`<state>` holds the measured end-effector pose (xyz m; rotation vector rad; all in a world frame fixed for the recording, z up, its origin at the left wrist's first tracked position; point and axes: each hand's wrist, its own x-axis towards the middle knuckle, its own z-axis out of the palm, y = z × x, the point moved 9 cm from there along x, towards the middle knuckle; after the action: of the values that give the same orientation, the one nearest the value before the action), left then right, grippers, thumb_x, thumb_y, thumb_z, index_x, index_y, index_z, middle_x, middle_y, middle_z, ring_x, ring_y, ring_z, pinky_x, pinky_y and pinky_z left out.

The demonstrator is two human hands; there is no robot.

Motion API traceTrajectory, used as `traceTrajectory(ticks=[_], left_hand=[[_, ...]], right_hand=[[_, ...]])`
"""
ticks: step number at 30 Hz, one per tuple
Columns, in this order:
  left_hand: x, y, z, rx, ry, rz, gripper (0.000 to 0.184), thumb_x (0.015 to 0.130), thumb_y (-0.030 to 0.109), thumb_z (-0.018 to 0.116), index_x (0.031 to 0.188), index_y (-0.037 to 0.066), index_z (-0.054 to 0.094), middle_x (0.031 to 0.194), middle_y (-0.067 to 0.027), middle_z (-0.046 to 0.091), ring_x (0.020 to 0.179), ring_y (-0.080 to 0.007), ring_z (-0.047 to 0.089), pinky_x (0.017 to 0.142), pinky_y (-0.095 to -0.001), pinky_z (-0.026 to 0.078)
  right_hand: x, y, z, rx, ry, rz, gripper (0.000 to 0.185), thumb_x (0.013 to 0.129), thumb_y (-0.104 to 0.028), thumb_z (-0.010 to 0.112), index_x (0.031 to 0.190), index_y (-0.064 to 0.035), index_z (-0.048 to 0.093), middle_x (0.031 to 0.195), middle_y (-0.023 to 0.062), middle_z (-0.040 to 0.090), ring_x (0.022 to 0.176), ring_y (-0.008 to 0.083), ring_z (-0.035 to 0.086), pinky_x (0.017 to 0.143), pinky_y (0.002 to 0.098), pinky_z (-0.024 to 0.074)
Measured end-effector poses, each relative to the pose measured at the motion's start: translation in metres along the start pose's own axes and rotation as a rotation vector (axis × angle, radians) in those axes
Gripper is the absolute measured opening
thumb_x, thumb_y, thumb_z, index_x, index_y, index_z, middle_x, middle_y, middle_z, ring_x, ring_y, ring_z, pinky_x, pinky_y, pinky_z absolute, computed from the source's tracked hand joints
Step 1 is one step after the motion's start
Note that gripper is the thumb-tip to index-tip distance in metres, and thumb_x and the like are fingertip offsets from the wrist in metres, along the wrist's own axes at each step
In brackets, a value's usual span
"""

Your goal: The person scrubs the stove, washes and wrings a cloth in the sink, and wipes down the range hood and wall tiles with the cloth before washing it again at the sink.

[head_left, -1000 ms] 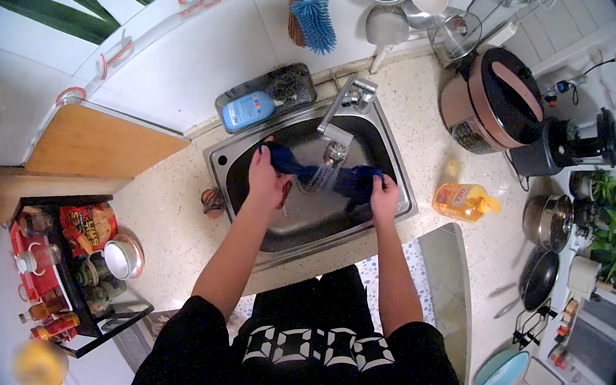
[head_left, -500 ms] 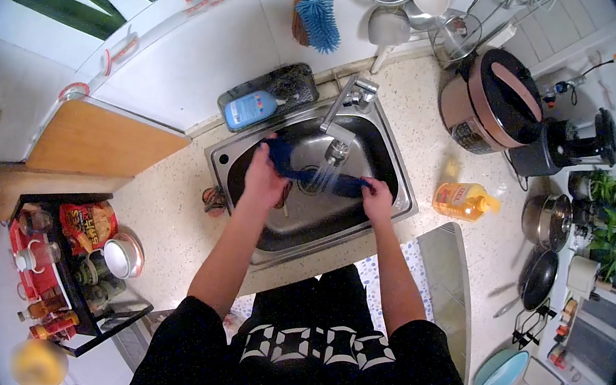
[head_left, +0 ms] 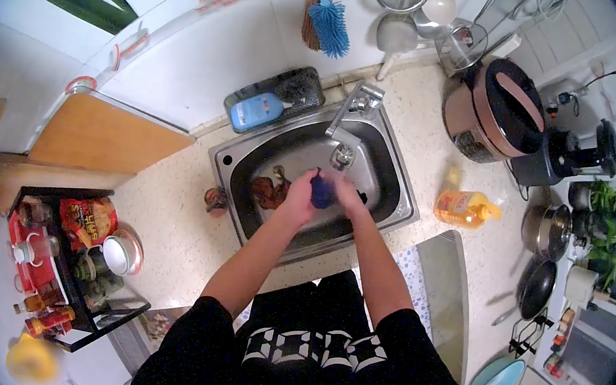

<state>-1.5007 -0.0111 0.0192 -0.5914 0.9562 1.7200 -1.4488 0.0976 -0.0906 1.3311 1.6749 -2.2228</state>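
Below the faucet [head_left: 341, 154], a dark blue cloth [head_left: 322, 193] is bunched between my two hands over the steel sink [head_left: 289, 161]. My left hand [head_left: 300, 196] is closed on the cloth's left side. From the right, my right hand [head_left: 346, 194] is closed on the same cloth, its fingers a little blurred. A small dark end of the cloth shows beside the right hand. In the sink's left part lies a reddish-brown item [head_left: 269, 191], left of my left hand.
A black tray with a blue bottle [head_left: 256, 112] sits behind the sink. To the right stand a yellow soap bottle [head_left: 463, 208] and a rice cooker [head_left: 495, 111]. A black rack [head_left: 83, 303] with jars is at the left.
My hands have come together, bunching the cloth that was stretched between them. The reddish-brown item in the sink is now more visible. The view has shifted slightly.
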Motion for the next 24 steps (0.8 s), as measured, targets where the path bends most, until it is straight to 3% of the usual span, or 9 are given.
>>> traceTrajectory(ticks=[2,5,7,11,13,14,16,19,24], left_hand=[[0.000,0.010,-0.008,0.068,0.066,0.048,0.025,0.102,0.035,0.053,0.094,0.014,0.065,0.089,-0.0006,0.068,0.077,-0.0222,0.066,0.075,-0.0371,0.054],[-0.031,0.041,0.005,0.248,0.167,0.168,0.032,0.096,0.042,0.059,0.094,0.011,0.063,0.085,-0.0006,0.065,0.072,-0.0214,0.061,0.069,-0.0365,0.049],[-0.048,0.058,0.017,0.402,0.232,0.256,0.038,0.092,0.046,0.063,0.093,0.008,0.062,0.083,-0.0015,0.062,0.069,-0.0206,0.057,0.066,-0.0369,0.046],[-0.039,0.061,0.006,0.698,0.367,0.310,0.028,0.094,0.030,0.059,0.096,0.003,0.064,0.085,-0.0055,0.062,0.076,-0.0168,0.058,0.068,-0.0360,0.048],[-0.044,0.059,0.014,0.682,0.432,0.392,0.028,0.093,0.028,0.060,0.091,0.000,0.063,0.082,-0.0075,0.062,0.072,-0.0177,0.057,0.065,-0.0376,0.047],[-0.037,0.054,0.014,0.691,0.392,0.380,0.030,0.093,0.027,0.059,0.089,-0.002,0.063,0.080,-0.0091,0.062,0.071,-0.0183,0.057,0.065,-0.0387,0.047],[-0.006,0.039,0.000,0.709,0.313,0.358,0.033,0.093,0.026,0.058,0.085,-0.005,0.062,0.076,-0.0124,0.062,0.070,-0.0194,0.057,0.064,-0.0409,0.047],[0.014,0.030,0.002,0.883,0.275,0.526,0.039,0.095,0.030,0.055,0.082,-0.006,0.063,0.077,-0.0195,0.067,0.071,-0.0285,0.065,0.067,-0.0464,0.049],[0.006,0.025,0.016,1.191,0.324,0.561,0.045,0.100,0.042,0.053,0.104,-0.001,0.066,0.101,-0.0258,0.071,0.095,-0.0442,0.068,0.083,-0.0500,0.050]], right_hand=[[-0.007,0.004,-0.008,-0.242,0.066,-0.005,0.050,0.100,-0.049,0.059,0.112,-0.0028,0.073,0.104,0.0036,0.071,0.092,0.0161,0.064,0.084,0.0316,0.0501],[-0.024,0.000,-0.003,-0.163,-0.126,-0.039,0.040,0.098,-0.040,0.066,0.113,-0.0032,0.072,0.101,0.0025,0.070,0.089,0.0129,0.063,0.080,0.0296,0.0501],[-0.053,-0.033,-0.003,-0.211,-0.112,-0.208,0.031,0.096,-0.033,0.070,0.105,-0.0032,0.073,0.094,0.0013,0.070,0.084,0.0113,0.061,0.074,0.0287,0.0489],[-0.088,-0.078,-0.003,-0.170,-0.005,-0.362,0.020,0.092,-0.021,0.075,0.085,-0.0034,0.070,0.077,-0.0008,0.065,0.070,0.0096,0.057,0.062,0.0280,0.0443],[-0.078,-0.066,-0.005,-0.055,0.099,-0.323,0.030,0.089,-0.026,0.078,0.079,0.0003,0.068,0.070,0.0020,0.064,0.065,0.0109,0.055,0.059,0.0325,0.0444],[-0.072,-0.058,-0.007,0.002,0.150,-0.303,0.035,0.088,-0.028,0.079,0.076,0.0022,0.067,0.067,0.0034,0.063,0.063,0.0116,0.054,0.058,0.0348,0.0445],[-0.077,-0.065,-0.005,-0.021,0.207,-0.276,0.021,0.089,-0.017,0.072,0.075,-0.0016,0.066,0.068,0.0003,0.061,0.063,0.0097,0.053,0.056,0.0307,0.0420],[-0.069,-0.061,-0.007,0.001,0.242,-0.218,0.013,0.089,-0.010,0.067,0.078,-0.0022,0.065,0.072,-0.0005,0.061,0.064,0.0097,0.053,0.056,0.0293,0.0420],[-0.073,-0.070,-0.013,0.398,0.431,-0.173,0.015,0.093,-0.013,0.063,0.085,-0.0009,0.065,0.079,0.0007,0.063,0.068,0.0108,0.056,0.057,0.0304,0.0453]])
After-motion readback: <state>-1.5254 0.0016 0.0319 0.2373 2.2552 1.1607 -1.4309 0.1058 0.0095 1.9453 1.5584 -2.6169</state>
